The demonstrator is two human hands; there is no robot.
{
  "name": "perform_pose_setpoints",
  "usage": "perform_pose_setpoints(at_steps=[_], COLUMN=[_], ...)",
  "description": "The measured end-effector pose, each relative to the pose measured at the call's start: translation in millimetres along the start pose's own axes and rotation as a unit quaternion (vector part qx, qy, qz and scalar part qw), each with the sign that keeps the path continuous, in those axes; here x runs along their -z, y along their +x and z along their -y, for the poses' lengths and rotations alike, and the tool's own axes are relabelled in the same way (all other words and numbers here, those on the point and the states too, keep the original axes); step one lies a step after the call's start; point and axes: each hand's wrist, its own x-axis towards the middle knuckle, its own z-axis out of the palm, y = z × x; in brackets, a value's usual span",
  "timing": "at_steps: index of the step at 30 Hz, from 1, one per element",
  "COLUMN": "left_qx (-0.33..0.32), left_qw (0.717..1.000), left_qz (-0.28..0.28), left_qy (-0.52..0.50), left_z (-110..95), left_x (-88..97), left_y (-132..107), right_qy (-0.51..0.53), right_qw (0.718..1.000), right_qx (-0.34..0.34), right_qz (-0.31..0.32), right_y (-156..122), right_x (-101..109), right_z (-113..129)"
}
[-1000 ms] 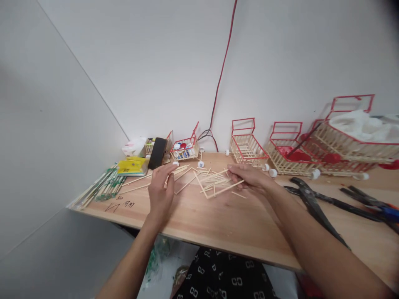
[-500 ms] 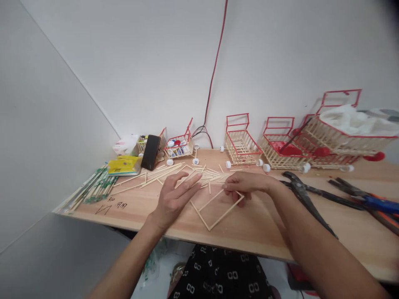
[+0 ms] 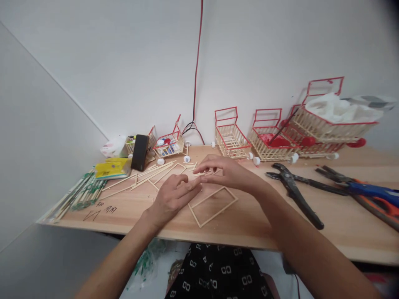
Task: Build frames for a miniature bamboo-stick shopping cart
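My left hand (image 3: pixel 175 196) hovers low over the table with its fingers stretched out to the right; nothing shows in its grasp. Over its fingertips reaches my right hand (image 3: pixel 225 171), fingers apart and thumb close to or touching the left fingers. Whether a tiny bit lies between them I cannot make out. Just below both hands, a rectangular frame of thin wooden sticks (image 3: pixel 215 215) lies flat on the table. Loose wooden sticks (image 3: pixel 152 177) are scattered behind and left of my left hand, partly covered by the hands.
Small stick-built carts (image 3: pixel 232 141) with red trim line the wall. Pliers (image 3: pixel 296 193) and blue-handled tools (image 3: pixel 370 193) lie on the right. At left are a phone (image 3: pixel 140 153), a yellow packet (image 3: pixel 112 168) and bundled sticks (image 3: pixel 84 193). The table's front edge (image 3: pixel 218 241) is near.
My right hand has let go of the stick frame, which now lies flat, and moved left to my left fingertips. The view has shifted slightly to the right.
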Motion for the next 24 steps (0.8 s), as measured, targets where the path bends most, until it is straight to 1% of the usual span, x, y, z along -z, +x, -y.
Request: perform_pose_setpoints(at_steps=[2,6,8,11,13,17,19,22,24], left_qx=[0.036,0.129,0.140,0.116,0.088,-0.007,-0.036,-0.049,-0.062], left_qw=[0.998,0.978,0.976,0.986,0.993,0.997,0.995,0.995,0.993], left_qz=[0.000,-0.028,-0.026,0.003,0.024,0.074,0.086,0.088,0.101], left_qy=[-0.054,-0.159,-0.167,-0.118,-0.077,0.004,0.022,0.028,0.021], left_z=[-1,-4,-6,-7,-4,5,7,1,-8], left_x=[-1.6,-1.3,-0.7,0.0,0.1,-1.9,-4.5,-9.6,-12.9], left_y=[2,5,6,6,4,-1,-3,-3,-4], right_qy=[0.018,0.032,0.033,0.026,0.004,-0.089,-0.128,-0.159,-0.163], right_qw=[0.999,0.998,0.998,0.999,0.999,0.994,0.989,0.984,0.984], right_qx=[0.028,0.039,0.041,0.036,0.037,0.066,0.080,0.079,0.058], right_qz=[0.019,0.025,0.022,0.020,0.019,0.008,-0.006,-0.025,-0.049], right_y=[2,3,2,1,0,-1,-1,0,0], right_x=[-7,-15,-15,-14,-14,-17,-19,-20,-18], right_z=[0,-6,-5,0,3,4,2,2,3])
